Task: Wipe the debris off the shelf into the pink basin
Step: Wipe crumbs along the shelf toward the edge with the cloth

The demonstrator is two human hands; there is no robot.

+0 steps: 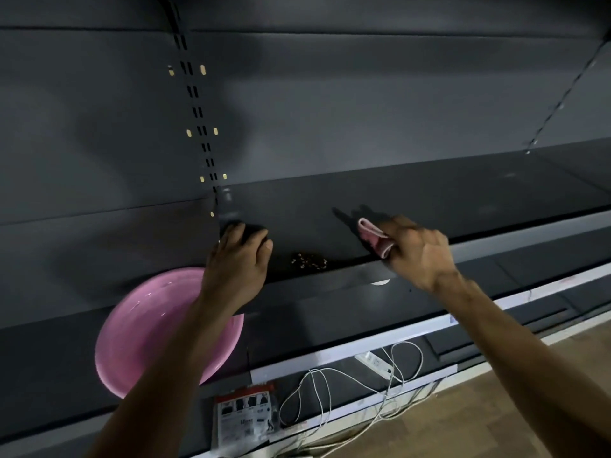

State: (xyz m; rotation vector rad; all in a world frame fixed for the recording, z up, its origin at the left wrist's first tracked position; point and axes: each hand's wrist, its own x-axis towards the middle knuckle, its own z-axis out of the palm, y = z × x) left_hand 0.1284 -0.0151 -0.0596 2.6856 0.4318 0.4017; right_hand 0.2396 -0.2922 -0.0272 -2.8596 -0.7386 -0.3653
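Forearms (158,368) raised, I am resting my left hand (238,259) loose-fingered on the shelf (429,200) while my right hand (418,252) is gripping a pink cloth (373,235) near the debris (309,261).

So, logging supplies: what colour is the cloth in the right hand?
Pink; the cloth shows best in head view.

My left grip (236,262), right grip (418,256): bare hands. My left forearm (158,375), right forearm (529,342): unsleeved to frame edge.

Partly hidden
My left arm (185,342) hid the pink basin's (139,325) right side; my right hand (420,252) hid part of the cloth (372,234).
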